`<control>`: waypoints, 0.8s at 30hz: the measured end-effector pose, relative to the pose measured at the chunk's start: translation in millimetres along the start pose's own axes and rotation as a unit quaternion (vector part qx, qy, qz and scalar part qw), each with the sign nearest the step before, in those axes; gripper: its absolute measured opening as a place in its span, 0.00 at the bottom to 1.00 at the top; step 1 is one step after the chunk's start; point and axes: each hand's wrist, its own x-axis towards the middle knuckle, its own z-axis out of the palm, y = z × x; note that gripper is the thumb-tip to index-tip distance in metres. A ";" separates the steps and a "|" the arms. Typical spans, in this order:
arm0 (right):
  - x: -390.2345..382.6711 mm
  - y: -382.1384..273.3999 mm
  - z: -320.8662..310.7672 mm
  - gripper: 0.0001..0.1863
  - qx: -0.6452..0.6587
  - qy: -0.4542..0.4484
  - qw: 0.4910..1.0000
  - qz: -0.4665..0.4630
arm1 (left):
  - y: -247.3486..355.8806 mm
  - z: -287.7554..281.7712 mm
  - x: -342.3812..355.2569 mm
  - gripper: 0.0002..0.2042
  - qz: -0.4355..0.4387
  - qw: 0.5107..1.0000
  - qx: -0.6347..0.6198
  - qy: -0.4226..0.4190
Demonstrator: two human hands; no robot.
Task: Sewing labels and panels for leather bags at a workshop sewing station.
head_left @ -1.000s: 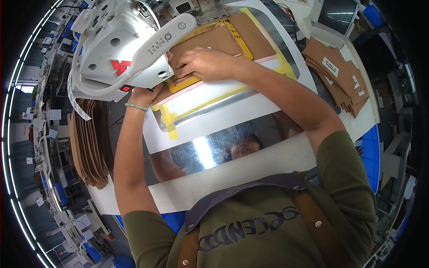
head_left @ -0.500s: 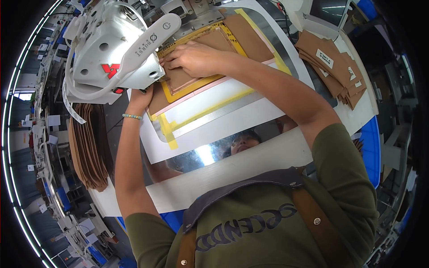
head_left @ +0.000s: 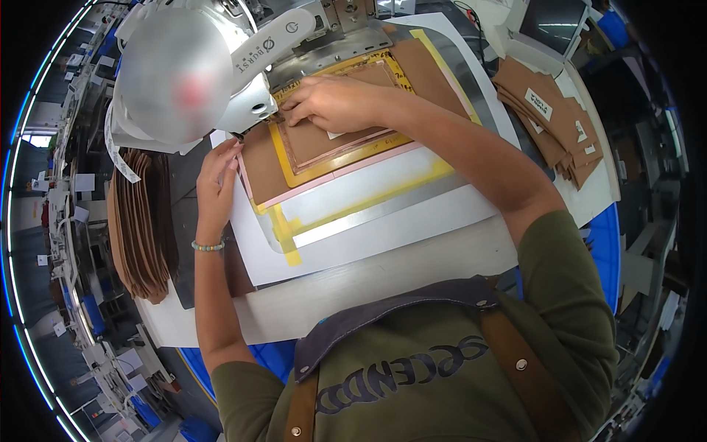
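My left hand is at the left edge of the layered template board, below a white machine head, its fingers loosely bent and fingertips touching the edge. My right hand rests with bent, parted fingers on a brown panel inside a yellow rectangular frame; some fingertips are beside the head. A larger brown piece lies beneath the frame, edged with pink strips and yellow tape on metal over a white sheet.
A stack of long brown pieces stands at the left. Labelled brown pieces lie on the right, below a screen. Blue bins sit beside and under the white table.
The board and frame have shifted right and toward me, covering most of the shiny surface below. My left hand has come out from under the head, its fingers now more visible.
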 end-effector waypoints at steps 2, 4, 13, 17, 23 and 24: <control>-1.1 -3.0 0.9 0.19 0.018 0.010 1.000 -0.014 | 3.3 -7.0 -13.6 0.14 0.005 1.000 0.019 0.003; -3.1 -3.1 2.1 0.19 0.016 0.016 0.999 -0.030 | 10.2 -11.8 -24.5 0.14 0.010 0.999 0.037 0.005; -40.2 -25.8 -38.6 0.18 -0.026 0.015 1.000 -0.002 | 56.3 2.9 -25.0 0.13 0.024 0.999 0.032 -0.034; -86.3 -36.2 -87.8 0.19 -0.129 -0.044 0.980 0.146 | 79.5 10.1 -15.1 0.15 0.078 0.992 0.061 -0.076; -142.6 -2.2 -40.2 0.22 -0.235 0.072 0.967 0.068 | 87.7 47.4 9.6 0.20 0.131 0.977 0.092 -0.139; -140.0 -5.5 -39.0 0.22 -0.236 0.068 0.967 0.068 | 86.6 55.1 11.5 0.22 0.147 0.971 0.127 -0.141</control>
